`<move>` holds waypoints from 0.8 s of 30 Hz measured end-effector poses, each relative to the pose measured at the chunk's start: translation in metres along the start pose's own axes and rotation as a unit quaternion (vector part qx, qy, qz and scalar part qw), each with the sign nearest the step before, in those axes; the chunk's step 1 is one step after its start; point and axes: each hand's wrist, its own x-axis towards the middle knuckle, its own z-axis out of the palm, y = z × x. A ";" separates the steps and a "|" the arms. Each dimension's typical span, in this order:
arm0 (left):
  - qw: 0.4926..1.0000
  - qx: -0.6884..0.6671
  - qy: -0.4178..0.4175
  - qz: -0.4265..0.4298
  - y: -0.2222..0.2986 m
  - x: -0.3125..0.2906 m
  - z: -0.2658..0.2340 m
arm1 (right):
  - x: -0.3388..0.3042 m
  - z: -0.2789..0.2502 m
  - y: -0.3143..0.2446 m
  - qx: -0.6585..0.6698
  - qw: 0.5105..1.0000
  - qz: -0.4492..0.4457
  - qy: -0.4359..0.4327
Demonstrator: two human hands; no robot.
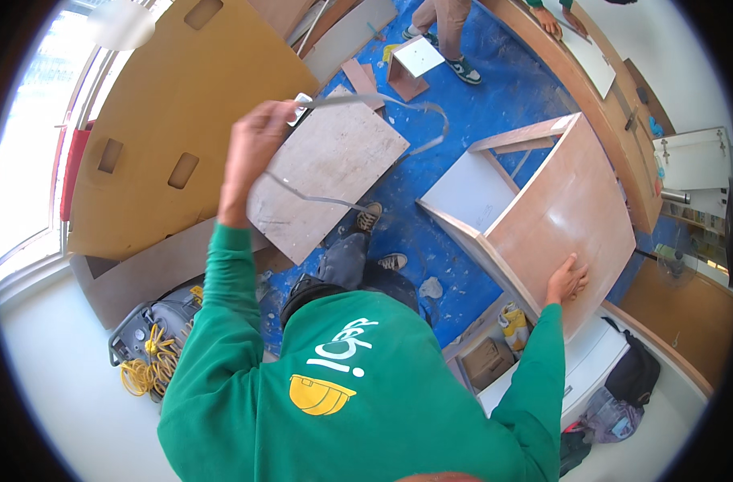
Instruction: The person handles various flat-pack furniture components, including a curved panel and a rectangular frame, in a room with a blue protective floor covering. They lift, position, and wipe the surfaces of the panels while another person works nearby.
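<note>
My left hand (258, 145) clamps a looping grey strip (428, 145) over the pale board (334, 161), apparently the strip-handling step, while my right hand (567, 281) lies unclenched on the wooden cabinet (559, 209), and the next move likely calls for an untangled loop.

The left hand (258, 145) is blurred, its separate fingers hard to make out; the stretch of grey strip (334, 100) inside its grip is hidden, and the small white item (300, 108) at the fingertips is too small and covered to tell; part of the inside of the wooden cabinet (559, 229) is hidden by its own panel; a co-worker's legs (449, 20) and another pair of forearms (537, 4) are cut off by the upper edge; the left sleeve (230, 265) hides part of a grey machine (145, 329); a pale round shape (121, 24) at upper left is too blurred to name
</note>
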 end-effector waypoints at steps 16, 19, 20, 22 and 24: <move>0.575 -0.057 0.812 0.081 -0.063 -0.265 -0.459 | 0.007 0.011 0.000 -0.032 0.999 0.006 0.011; 0.465 0.189 0.857 0.113 -0.027 -0.312 -0.491 | 0.008 0.014 0.006 -0.040 0.999 0.006 0.016; 0.443 0.270 0.847 0.119 -0.009 -0.326 -0.496 | 0.007 0.011 0.005 -0.040 0.999 0.007 0.011; 0.397 0.422 0.805 0.125 0.026 -0.346 -0.495 | 0.006 0.005 0.003 -0.043 0.999 0.007 0.006; 0.422 0.426 0.792 0.118 0.045 -0.350 -0.488 | 0.004 0.001 0.002 -0.045 0.999 0.008 0.002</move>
